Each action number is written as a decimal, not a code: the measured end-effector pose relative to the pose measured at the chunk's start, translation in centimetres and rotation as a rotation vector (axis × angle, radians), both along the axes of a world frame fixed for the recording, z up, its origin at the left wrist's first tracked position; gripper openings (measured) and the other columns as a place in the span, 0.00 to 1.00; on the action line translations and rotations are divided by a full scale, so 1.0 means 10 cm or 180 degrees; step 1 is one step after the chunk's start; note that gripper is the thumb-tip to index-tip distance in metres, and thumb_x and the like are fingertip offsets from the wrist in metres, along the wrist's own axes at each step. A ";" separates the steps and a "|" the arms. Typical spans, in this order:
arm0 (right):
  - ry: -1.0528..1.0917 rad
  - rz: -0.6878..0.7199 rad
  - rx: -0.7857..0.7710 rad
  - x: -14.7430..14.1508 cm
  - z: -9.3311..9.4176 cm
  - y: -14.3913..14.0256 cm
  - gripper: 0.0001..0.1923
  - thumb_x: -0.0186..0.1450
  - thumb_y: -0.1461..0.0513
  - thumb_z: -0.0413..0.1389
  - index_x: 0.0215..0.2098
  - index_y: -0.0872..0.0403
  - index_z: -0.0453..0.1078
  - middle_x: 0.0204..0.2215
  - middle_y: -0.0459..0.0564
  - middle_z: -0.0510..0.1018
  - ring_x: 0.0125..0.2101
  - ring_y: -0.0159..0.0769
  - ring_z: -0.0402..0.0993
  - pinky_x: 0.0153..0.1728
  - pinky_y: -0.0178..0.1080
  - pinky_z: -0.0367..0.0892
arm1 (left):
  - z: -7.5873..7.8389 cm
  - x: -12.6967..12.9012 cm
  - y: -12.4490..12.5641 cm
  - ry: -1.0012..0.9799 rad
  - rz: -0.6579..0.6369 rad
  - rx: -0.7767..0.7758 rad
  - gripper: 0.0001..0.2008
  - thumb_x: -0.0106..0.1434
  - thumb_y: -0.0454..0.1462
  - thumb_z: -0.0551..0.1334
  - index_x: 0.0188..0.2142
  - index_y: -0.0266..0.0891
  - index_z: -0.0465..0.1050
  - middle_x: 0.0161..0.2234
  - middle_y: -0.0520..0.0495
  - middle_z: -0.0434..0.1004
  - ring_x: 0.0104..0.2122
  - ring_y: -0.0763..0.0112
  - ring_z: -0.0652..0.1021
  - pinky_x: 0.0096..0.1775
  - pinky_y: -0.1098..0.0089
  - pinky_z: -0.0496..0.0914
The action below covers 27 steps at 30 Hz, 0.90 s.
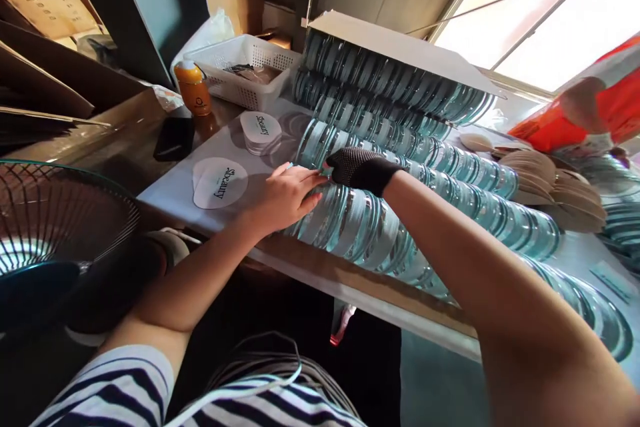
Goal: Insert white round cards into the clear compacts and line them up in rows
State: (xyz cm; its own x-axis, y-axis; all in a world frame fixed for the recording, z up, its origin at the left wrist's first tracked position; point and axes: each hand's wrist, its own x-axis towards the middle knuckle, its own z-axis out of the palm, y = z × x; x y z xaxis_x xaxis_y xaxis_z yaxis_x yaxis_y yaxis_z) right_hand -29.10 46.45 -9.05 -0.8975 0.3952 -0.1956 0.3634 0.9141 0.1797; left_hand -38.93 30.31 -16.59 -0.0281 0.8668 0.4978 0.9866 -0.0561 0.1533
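My left hand is bare, its fingers stretched out and the thumb apart, over the near end of a row of round glass pieces. Its fingertips meet my right hand, which wears a dark dotted glove. The gloved fingers are curled down at the left end of the rows; what they grip, if anything, is hidden. The clear glass pieces stand on edge, side by side, in several rows. Left of my hands lie white rounded cards with dark print, and a small stack of similar cards sits behind them.
A white perforated basket, an orange bottle and a dark phone-like slab are at the back left. A fan stands at left. Brown discs and an orange-red bag lie right. Cardboard covers the rear glass.
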 end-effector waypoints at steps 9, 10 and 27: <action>0.0311 -0.0036 -0.0500 -0.05 -0.12 0.10 0.23 0.61 0.63 0.56 0.55 0.58 0.71 0.47 0.52 0.79 0.44 0.36 0.76 0.41 0.31 0.68 | -0.02 0.02 0.00 0.0085 0.0056 0.0010 0.18 0.69 0.40 0.53 0.56 0.43 0.69 0.54 0.47 0.75 0.54 0.61 0.72 0.62 0.53 0.57; 0.0284 -0.0049 -0.0415 -0.05 -0.11 0.07 0.22 0.61 0.63 0.56 0.53 0.58 0.72 0.46 0.53 0.80 0.43 0.38 0.76 0.40 0.32 0.69 | -0.03 0.02 0.01 0.0090 0.0056 0.0023 0.18 0.69 0.40 0.53 0.56 0.43 0.69 0.54 0.47 0.74 0.54 0.61 0.72 0.62 0.53 0.57; 0.0097 -0.0153 0.0114 -0.13 -0.06 -0.13 0.20 0.61 0.63 0.58 0.51 0.62 0.72 0.45 0.63 0.78 0.46 0.49 0.77 0.41 0.41 0.71 | -0.03 0.02 0.01 0.0091 0.0043 -0.0038 0.18 0.70 0.39 0.52 0.57 0.43 0.68 0.55 0.46 0.74 0.55 0.59 0.72 0.62 0.51 0.56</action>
State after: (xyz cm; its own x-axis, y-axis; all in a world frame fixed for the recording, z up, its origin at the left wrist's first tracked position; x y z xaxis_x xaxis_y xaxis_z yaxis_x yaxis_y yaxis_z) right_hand -30.44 45.17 -9.67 -0.8827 0.4441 -0.1534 0.4124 0.8888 0.2001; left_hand -38.70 30.44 -16.93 -0.0257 0.8724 0.4882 0.9912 -0.0410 0.1255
